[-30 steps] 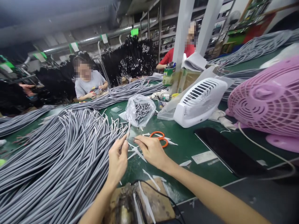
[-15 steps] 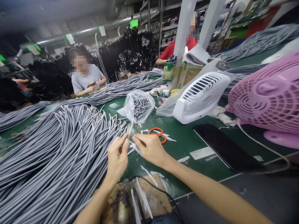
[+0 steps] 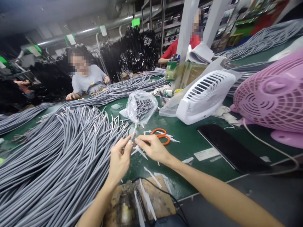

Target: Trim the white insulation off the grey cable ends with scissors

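My left hand (image 3: 119,159) pinches the end of a grey cable (image 3: 133,130) that points up and away from me. My right hand (image 3: 153,147) meets it from the right, its fingertips closed on the same cable end just beside the left thumb. Both hands hover over the green table (image 3: 189,142). A large heap of grey cables (image 3: 59,151) lies to the left. Beyond the hands sits a clear plastic bag of small metal parts (image 3: 140,108). Orange-handled scissors (image 3: 161,135) lie just past my right hand among white paper strips.
A white fan (image 3: 204,96) and a pink fan (image 3: 272,94) stand at the right, a black flat slab (image 3: 227,149) before them. A wooden block with a soldering stand (image 3: 132,205) is near me. Two people sit across the table, one in grey (image 3: 86,80), one in red (image 3: 175,49).
My hands have drawn closer together; the right fingertips now close on the cable end that the left hand holds. The person in grey has stretched an arm out to the left.
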A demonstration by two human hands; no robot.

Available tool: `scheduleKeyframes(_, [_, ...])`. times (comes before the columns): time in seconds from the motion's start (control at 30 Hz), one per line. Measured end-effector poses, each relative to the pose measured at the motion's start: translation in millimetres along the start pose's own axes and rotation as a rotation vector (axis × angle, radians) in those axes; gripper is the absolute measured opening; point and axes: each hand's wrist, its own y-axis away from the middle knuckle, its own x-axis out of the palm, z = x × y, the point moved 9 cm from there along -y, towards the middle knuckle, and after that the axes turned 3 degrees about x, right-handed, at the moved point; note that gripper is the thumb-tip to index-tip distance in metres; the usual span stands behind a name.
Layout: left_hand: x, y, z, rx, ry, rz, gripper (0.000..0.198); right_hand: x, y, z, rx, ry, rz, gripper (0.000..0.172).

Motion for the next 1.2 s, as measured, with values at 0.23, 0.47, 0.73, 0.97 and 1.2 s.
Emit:
scheduleKeyframes(0.23, [-4.8,-2,0,0.014,-0.051,-0.048,0.032,-5,10,16,-0.129,0.277,-0.168,0.037])
scheduleKeyframes(0.47, [-23.6,0,-19,0.193,-0.266,-0.234,0.025,-13,12,22,-0.13,0.505,-0.281,0.038])
scheduleKeyframes(0.73, [-20.9,4,-28,0.291,-0.336,-0.232,0.022,-14,14,28,-0.201,0.477,-0.296,0.04])
scheduleKeyframes(0.97, [-16.5,7,-32,0.342,-0.398,-0.222,0.02,-13,13,22,-0.137,0.478,-0.266,0.04])
scheduleKeyframes(1.2, [-12.1,13,-44,0.48,-0.502,-0.243,0.017,-2,7,1,0.019,0.104,-0.105,0.042])
